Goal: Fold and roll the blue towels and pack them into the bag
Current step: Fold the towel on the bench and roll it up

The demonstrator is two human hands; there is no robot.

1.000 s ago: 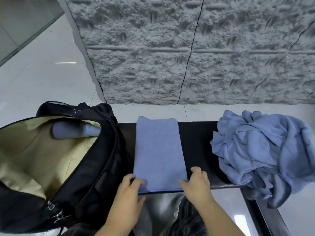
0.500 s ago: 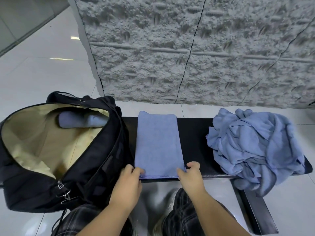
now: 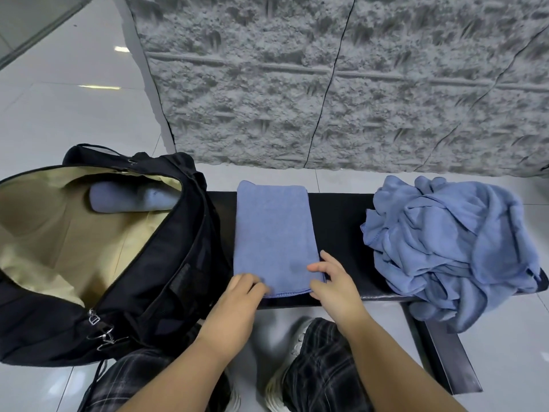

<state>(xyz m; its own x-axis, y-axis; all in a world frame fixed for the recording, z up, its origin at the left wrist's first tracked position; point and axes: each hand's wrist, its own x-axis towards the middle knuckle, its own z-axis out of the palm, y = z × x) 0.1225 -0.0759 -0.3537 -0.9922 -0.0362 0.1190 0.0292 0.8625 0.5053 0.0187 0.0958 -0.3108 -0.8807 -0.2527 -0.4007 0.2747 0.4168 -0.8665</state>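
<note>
A blue towel (image 3: 273,230) folded into a long strip lies across the black bench (image 3: 338,221), its short near edge facing me. My left hand (image 3: 240,295) pinches the near left corner of that edge. My right hand (image 3: 335,281) grips the near right corner, thumb on top of the cloth. The black bag (image 3: 166,263) with tan lining stands open at the left, touching the bench, with one rolled blue towel (image 3: 130,197) inside at its far end. A heap of crumpled blue towels (image 3: 445,245) sits on the bench's right end.
A rough grey stone wall (image 3: 326,84) rises just behind the bench. Glossy white floor tiles surround it. My legs in dark plaid trousers (image 3: 320,367) and my shoes are below the bench's near edge. Part of the heap hangs over the bench's front right corner.
The camera has tilted down and drawn back a little. Both hands stay at the towel's near edge; the right thumb has slid onto the top of the cloth.
</note>
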